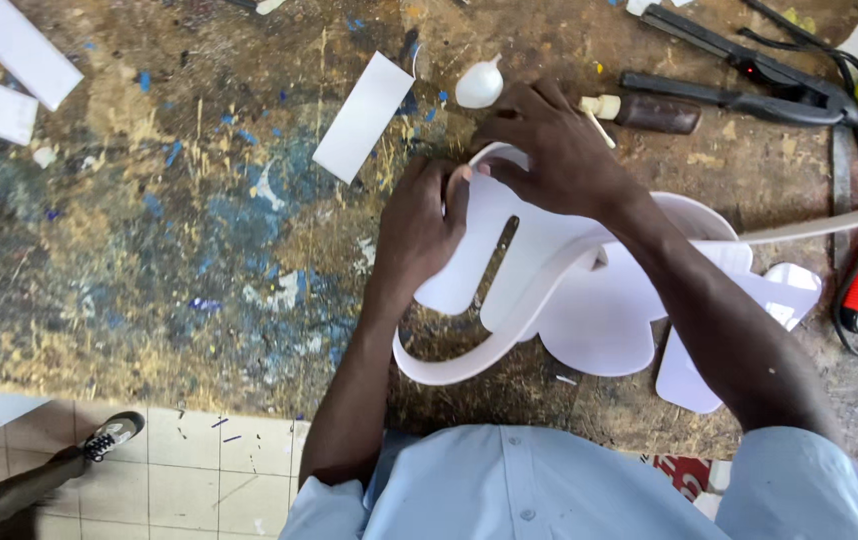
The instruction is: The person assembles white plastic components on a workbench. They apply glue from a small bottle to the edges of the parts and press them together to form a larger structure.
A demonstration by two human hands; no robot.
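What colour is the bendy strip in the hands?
White strip, seen in the head view, bent along the white cut-out.

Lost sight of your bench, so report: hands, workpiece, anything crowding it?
Left hand and right hand both pressing thin white strip along curved white cut-out sheet. White glue bottle and brown-handled tool close behind.

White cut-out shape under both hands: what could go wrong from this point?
The curved white strip is bent along the white cut-out shape and pinned only by the left hand and right hand; it may spring off if pressure eases. The glue bottle lies close behind the right hand and could be knocked.
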